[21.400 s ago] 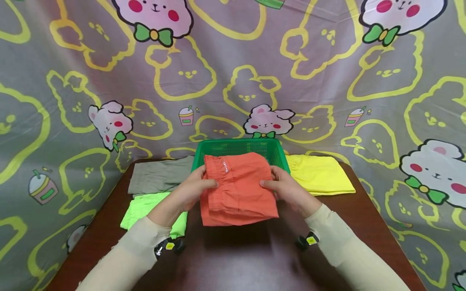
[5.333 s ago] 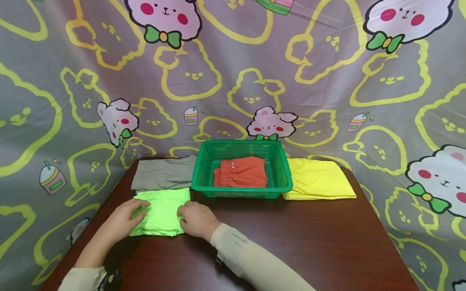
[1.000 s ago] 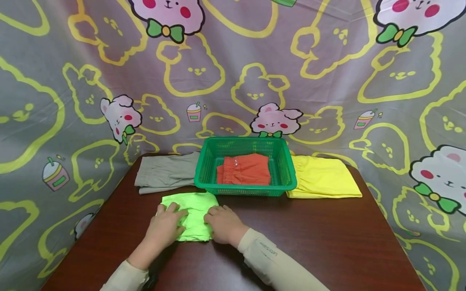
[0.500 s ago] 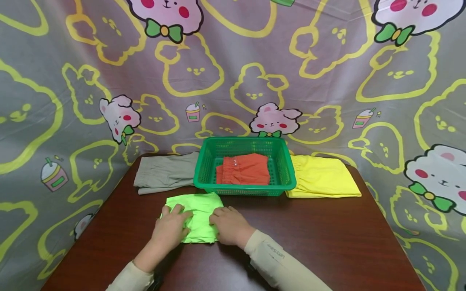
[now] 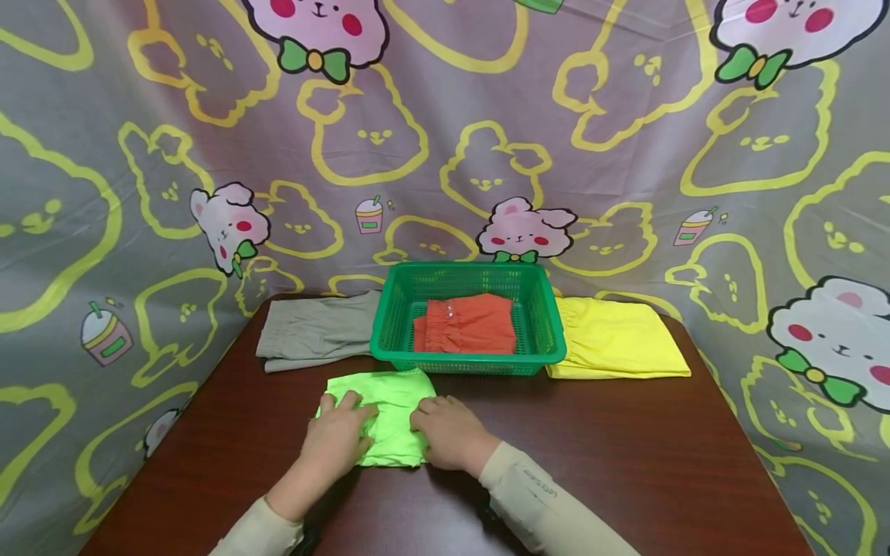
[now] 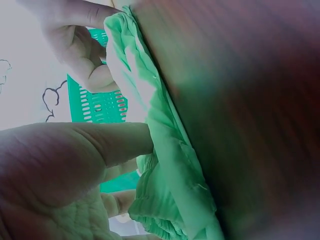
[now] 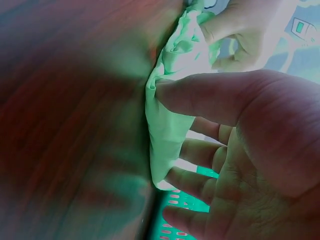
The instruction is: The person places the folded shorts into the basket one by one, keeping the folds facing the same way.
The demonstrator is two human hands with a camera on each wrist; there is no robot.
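Folded bright green shorts (image 5: 392,421) lie flat on the brown table, in front of the basket. At their left side my left hand (image 5: 336,436) rests with spread fingers, its thumb pressing the near part of the cloth; gathered elastic shows beside it in the left wrist view. My right hand (image 5: 452,432) touches the right edge, thumb on the cloth (image 7: 172,115) and fingers fairly straight along the side. Behind them stands a green plastic basket (image 5: 468,359), holding folded orange shorts (image 5: 469,324).
Folded grey shorts (image 5: 316,332) lie left of the basket, and folded yellow shorts (image 5: 619,340) lie to its right. A patterned cloth curtain (image 5: 445,162) hangs close behind and on both sides of the brown table (image 5: 591,455).
The orange shorts, held in both hands at first, now lie in the basket. The green shorts have slid right, away from the grey ones, with both hands on them, slightly further over the last second.
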